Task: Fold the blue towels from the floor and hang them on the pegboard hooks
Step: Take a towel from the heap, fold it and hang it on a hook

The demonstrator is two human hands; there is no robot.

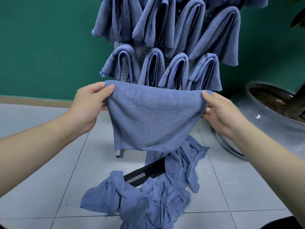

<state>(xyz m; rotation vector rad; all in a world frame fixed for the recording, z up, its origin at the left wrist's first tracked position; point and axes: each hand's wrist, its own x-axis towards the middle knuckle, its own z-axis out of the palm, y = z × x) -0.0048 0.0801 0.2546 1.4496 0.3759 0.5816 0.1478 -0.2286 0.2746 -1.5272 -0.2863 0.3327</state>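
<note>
Head view (close), looking down-forward.

Matt terry-cloth towel (148, 118), glossy glazed planter (267, 119), smooth floor tiles (49, 162).

A towel (151, 116) hangs at centre, between the left hand (89, 103) at 9 o'clock and the right hand (221, 111) at 3. Behind it, at 12, folded towels (165, 47) hang in rows on the pegboard (124, 75). On the floor (49, 162) at 6 lies a towel heap (148, 200). At 3, a pot (270, 116) stands by the wall (41, 47).
</note>
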